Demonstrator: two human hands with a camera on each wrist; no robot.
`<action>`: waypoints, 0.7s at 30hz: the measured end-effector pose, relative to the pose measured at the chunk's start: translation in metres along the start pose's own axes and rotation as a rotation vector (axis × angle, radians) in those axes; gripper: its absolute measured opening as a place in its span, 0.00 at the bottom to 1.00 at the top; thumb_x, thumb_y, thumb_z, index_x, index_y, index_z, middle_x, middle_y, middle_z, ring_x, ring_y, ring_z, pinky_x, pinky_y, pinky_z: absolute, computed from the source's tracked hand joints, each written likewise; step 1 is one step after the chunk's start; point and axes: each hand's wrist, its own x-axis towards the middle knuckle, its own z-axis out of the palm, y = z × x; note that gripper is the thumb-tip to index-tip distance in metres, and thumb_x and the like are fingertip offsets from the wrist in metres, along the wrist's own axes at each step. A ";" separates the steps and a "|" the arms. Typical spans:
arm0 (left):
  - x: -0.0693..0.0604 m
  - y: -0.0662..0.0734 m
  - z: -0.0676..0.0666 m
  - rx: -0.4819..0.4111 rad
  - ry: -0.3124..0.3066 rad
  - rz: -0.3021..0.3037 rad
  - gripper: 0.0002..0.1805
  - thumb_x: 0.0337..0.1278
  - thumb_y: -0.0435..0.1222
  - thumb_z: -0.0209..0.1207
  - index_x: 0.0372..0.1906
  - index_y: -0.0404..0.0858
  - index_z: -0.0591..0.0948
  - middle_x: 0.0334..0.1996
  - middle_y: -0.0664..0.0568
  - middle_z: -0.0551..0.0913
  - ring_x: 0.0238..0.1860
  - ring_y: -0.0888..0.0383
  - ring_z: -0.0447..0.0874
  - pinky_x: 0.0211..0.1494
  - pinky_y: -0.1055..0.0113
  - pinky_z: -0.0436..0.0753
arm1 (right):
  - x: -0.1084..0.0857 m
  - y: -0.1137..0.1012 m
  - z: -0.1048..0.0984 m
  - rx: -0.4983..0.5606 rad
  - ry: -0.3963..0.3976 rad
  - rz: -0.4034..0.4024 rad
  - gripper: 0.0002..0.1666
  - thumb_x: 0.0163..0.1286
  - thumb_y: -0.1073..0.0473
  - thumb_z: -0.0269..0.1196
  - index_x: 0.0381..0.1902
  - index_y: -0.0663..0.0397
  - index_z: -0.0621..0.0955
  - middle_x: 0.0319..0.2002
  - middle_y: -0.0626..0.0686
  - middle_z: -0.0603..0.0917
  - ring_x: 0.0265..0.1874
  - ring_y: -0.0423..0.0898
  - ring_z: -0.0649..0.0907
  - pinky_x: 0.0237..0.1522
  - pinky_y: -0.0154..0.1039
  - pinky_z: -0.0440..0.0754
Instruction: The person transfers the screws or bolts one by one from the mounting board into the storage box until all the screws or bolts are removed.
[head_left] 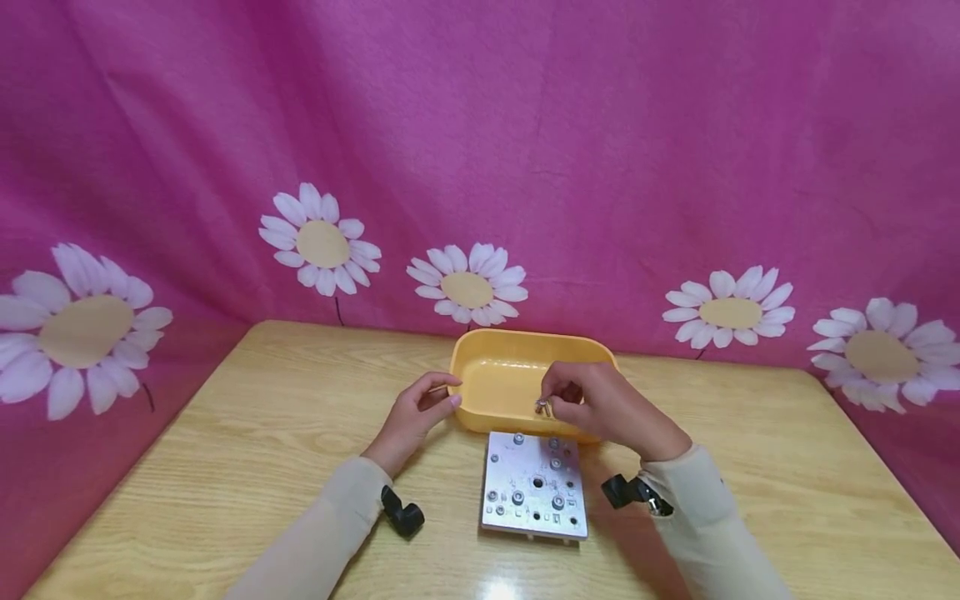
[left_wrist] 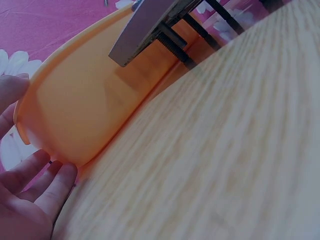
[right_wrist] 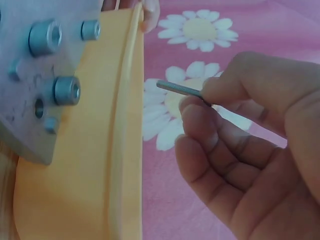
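Observation:
My left hand (head_left: 415,417) holds the left end of a yellow plastic bin (head_left: 487,336), thumb and fingertips at its rim and outer wall. In the left wrist view, fingers (left_wrist: 47,185) touch the lower part of the bin. Above the bin's near right side, my right hand (head_left: 600,400) pinches a small metal screw (right_wrist: 177,89) between thumb and fingertips; its head is hidden by the fingers. Just in front of the bin is a metal plate (head_left: 517,475) with several socket-head bolts and open holes. Bolt shanks (left_wrist: 172,47) stick out beneath the plate.
A light wooden table (head_left: 300,400) bears the bin and plate. Behind it hangs a pink cloth (head_left: 600,167) with daisies. Each wrist wears a black camera mount, on the left sleeve (head_left: 405,517) and the right sleeve (head_left: 630,492).

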 end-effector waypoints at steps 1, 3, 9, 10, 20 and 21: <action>-0.001 0.001 0.000 -0.001 -0.001 0.001 0.16 0.62 0.39 0.62 0.54 0.43 0.79 0.60 0.53 0.74 0.62 0.51 0.72 0.63 0.61 0.75 | 0.001 0.002 0.000 -0.001 0.012 -0.003 0.07 0.61 0.68 0.63 0.32 0.50 0.81 0.26 0.41 0.79 0.24 0.41 0.76 0.25 0.32 0.78; 0.002 -0.004 0.000 -0.007 0.000 0.002 0.16 0.62 0.39 0.62 0.54 0.43 0.79 0.60 0.52 0.73 0.62 0.51 0.72 0.63 0.60 0.75 | 0.004 0.007 0.002 -0.009 0.036 -0.005 0.07 0.61 0.68 0.63 0.32 0.50 0.80 0.26 0.42 0.78 0.24 0.40 0.76 0.25 0.32 0.77; 0.013 -0.024 -0.001 -0.020 0.004 0.020 0.17 0.61 0.41 0.63 0.54 0.47 0.79 0.61 0.54 0.73 0.62 0.52 0.72 0.63 0.59 0.75 | 0.012 0.020 0.006 -0.008 0.084 0.028 0.05 0.60 0.69 0.64 0.33 0.55 0.81 0.26 0.44 0.80 0.25 0.40 0.77 0.28 0.32 0.80; 0.014 -0.025 -0.001 -0.021 0.003 0.022 0.17 0.61 0.42 0.63 0.54 0.47 0.79 0.60 0.55 0.73 0.62 0.53 0.72 0.63 0.60 0.75 | 0.013 0.021 0.007 -0.005 0.086 0.035 0.05 0.60 0.69 0.64 0.33 0.55 0.81 0.26 0.44 0.80 0.25 0.40 0.78 0.28 0.32 0.80; 0.013 -0.025 -0.002 -0.032 -0.003 0.037 0.15 0.60 0.41 0.63 0.52 0.49 0.80 0.59 0.56 0.74 0.60 0.54 0.74 0.61 0.62 0.77 | 0.021 0.035 0.016 -0.016 0.126 0.031 0.05 0.61 0.70 0.62 0.33 0.57 0.82 0.26 0.45 0.80 0.24 0.40 0.77 0.27 0.33 0.79; 0.012 -0.025 -0.002 -0.032 -0.002 0.037 0.15 0.60 0.41 0.63 0.52 0.49 0.80 0.59 0.56 0.74 0.60 0.54 0.74 0.61 0.62 0.77 | 0.021 0.036 0.017 -0.023 0.130 0.035 0.05 0.61 0.70 0.62 0.33 0.57 0.82 0.26 0.45 0.80 0.25 0.40 0.77 0.27 0.33 0.79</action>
